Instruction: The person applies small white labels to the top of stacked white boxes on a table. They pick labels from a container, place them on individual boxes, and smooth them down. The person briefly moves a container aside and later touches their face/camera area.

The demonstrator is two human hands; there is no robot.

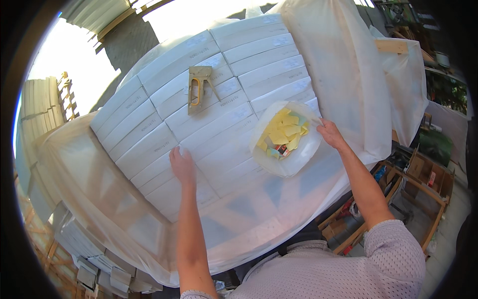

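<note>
- The right hand [330,133] grasps the rim of a white plastic tub [304,159], thumb and fingers closed on its right edge.
- The tub is at the right lower part of the stack of white boxes [219,124]; whether it rests there fully or is partly held up, I cannot tell.
- Inside lie loose yellow paper slips [282,130] and a small dark and orange packet [282,150]. A firm pinch on the rim and a level mouth should keep them from sliding out.
- The left hand [184,168] holds nothing that shows; its fingers are released and slightly bent over the box fronts. Whether the fingertips press on the cardboard is hard to tell. A flat, light palm would suit these fronts better than poking fingertips.
- The staple gun [201,74] lies on the boxes, above the left hand and well apart from both hands. It is best given space, so the tub does not knock it.
- Clear plastic sheet [343,74] hangs around the stack; sleeves and tub should stay free of its folds.
</note>
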